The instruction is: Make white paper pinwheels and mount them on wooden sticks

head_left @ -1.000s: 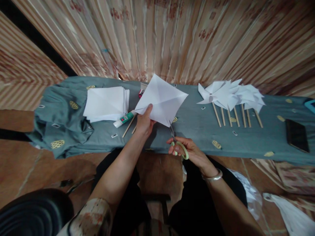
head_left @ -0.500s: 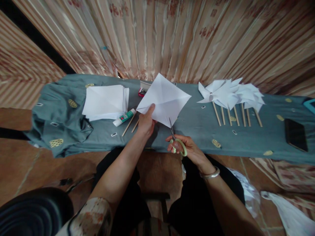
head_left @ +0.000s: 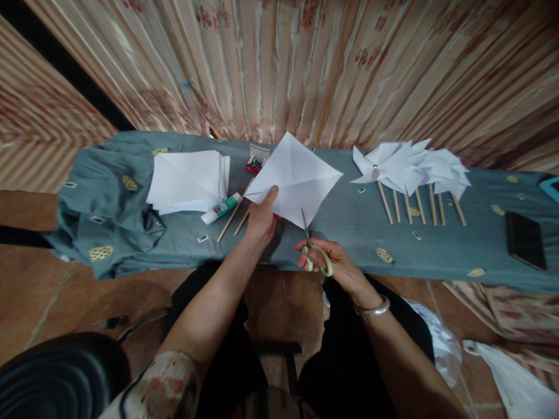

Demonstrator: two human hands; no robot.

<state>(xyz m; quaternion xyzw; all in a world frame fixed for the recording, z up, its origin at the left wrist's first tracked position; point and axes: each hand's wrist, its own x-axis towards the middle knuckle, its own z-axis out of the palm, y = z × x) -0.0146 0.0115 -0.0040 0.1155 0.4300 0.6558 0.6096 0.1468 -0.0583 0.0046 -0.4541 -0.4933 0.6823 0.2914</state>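
My left hand (head_left: 262,221) pinches a creased white paper square (head_left: 297,174) by its lower left edge, thumb on top. The square is held up over the cloth with one corner pointing away from me. In my right hand (head_left: 327,256) are scissors (head_left: 307,230) with pale green handles, fingers through the loops. Their blades are at the corner of the paper nearest me, slightly apart. Beside my left hand lie wooden sticks (head_left: 230,222) and a green and white glue tube (head_left: 221,208). Behind the paper's left edge sits a small red box of pins (head_left: 254,163).
A stack of white paper (head_left: 187,180) lies on the left of the teal cloth (head_left: 349,233). Several paper pinwheels (head_left: 406,166) on sticks rest at the right. A dark phone (head_left: 525,240) is near the right end. A curtain (head_left: 279,70) hangs behind the table.
The paper has shifted slightly right with my left hand, so its lower corner sits further along the scissor blades. The scissors have barely moved.
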